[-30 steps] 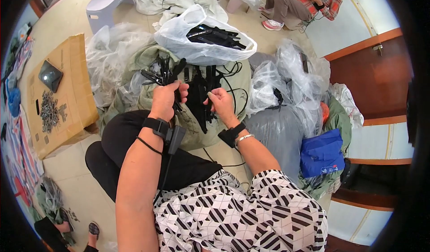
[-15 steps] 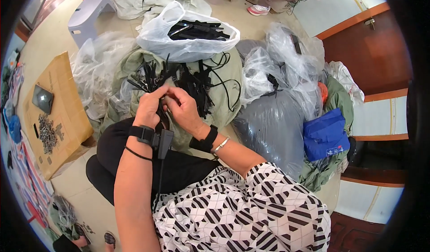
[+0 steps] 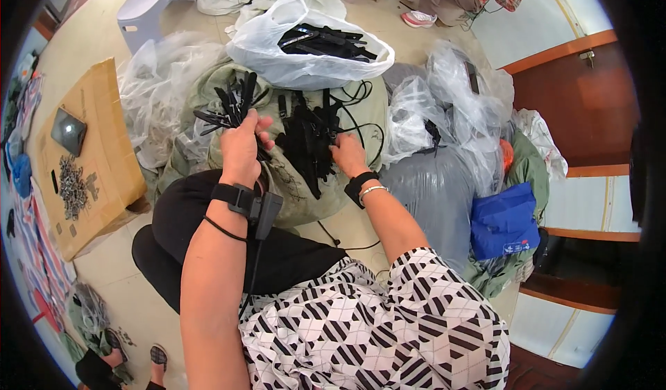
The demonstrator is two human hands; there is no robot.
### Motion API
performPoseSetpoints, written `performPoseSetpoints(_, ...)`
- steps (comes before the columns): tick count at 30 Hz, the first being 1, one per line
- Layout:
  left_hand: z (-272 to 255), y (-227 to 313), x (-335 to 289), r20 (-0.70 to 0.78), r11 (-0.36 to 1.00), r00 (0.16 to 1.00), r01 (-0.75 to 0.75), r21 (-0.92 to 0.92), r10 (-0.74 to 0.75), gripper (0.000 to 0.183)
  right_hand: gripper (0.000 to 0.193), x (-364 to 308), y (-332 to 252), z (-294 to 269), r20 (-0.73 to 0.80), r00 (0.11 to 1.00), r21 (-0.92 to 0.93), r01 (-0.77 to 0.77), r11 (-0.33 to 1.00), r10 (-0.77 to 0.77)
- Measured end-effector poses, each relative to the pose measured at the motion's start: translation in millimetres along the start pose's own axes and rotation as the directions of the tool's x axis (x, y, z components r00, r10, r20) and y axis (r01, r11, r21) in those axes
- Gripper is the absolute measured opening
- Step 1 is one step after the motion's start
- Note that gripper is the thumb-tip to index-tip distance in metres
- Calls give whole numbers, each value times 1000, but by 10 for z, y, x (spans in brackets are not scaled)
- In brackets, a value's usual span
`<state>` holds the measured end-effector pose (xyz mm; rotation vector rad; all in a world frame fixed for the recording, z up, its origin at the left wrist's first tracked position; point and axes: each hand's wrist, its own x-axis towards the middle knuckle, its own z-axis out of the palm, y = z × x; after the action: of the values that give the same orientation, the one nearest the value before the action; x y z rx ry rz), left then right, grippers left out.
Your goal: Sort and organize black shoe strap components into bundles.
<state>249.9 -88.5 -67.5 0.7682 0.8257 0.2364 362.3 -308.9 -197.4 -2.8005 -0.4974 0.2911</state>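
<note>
A bundle of black straps (image 3: 238, 97) fans out above my left hand (image 3: 241, 147), which is closed round it. To the right, my right hand (image 3: 348, 153) has its fingers bent at the edge of a pile of similar black straps (image 3: 309, 137). Its fingertips are partly hidden there, and I cannot make out exactly what they pinch. The pile lies on a bulging pale green sack (image 3: 277, 202) in front of my knees. Thin black cords (image 3: 361, 130) loop from the pile's right side.
Behind the pile stands a white plastic bag (image 3: 260, 57) full of black straps. Flattened cardboard (image 3: 104, 154) at left bears small metal pieces (image 3: 72, 190) and a dark dish (image 3: 68, 132). Grey sacks (image 3: 430, 196) and a blue bag (image 3: 504, 220) lie right. Another person (image 3: 444, 1) sits far off.
My hands were together over the straps and are now apart. The right hand has moved right to the strap pile, while the left keeps the bundle. The view has shifted slightly.
</note>
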Motion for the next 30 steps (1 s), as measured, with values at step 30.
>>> performPoseSetpoints(30, -32, 34, -28, -57, 999, 997, 49, -22, -50, 20, 26, 335, -54, 37, -210, 976, 274, 113, 955, -56)
